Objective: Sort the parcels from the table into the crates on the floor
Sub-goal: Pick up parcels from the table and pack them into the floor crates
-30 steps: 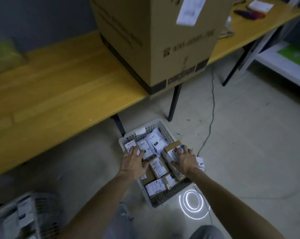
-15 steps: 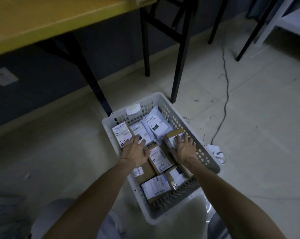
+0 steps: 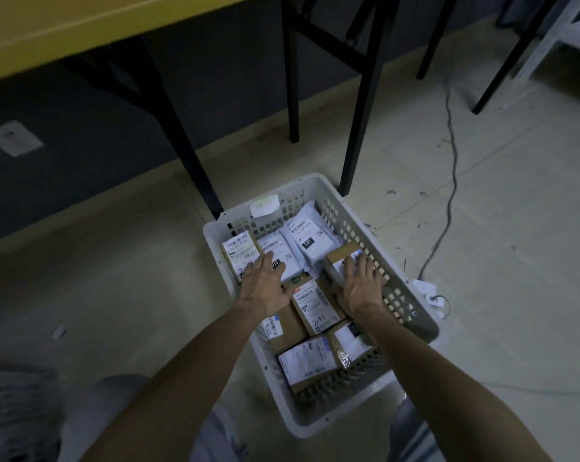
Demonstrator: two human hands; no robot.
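**Both palms flat on the parcels in the white crate**

The crate sits on the floor in front of my knees, just past the black legs of the yellow table. Its long axis runs away from me, with the far end leaning to my left and one far corner next to a table leg. It is white plastic with walls pierced by rows of slots, and a small paper slip hangs on the far short wall.

My left hand lies palm down with its fingers straight and spread. They rest across a white mailer and the edge of a brown box with a white barcode label in the far left corner. It grasps nothing.

My right hand is just as flat and unclenched. It presses on top of a brown carton that lies against the right wall, its length following the wall.

Between my hands, a carton marked 2-41 by hand lies with its label up and its long side along the crate. Beyond it, a white mailer printed 231 leans at the far end. Nearer to me, a labelled box lies crosswise, with another box beside it. All the parcels show their labels upward and are packed edge to edge.

A dark cable trails over the pale floor to the right.
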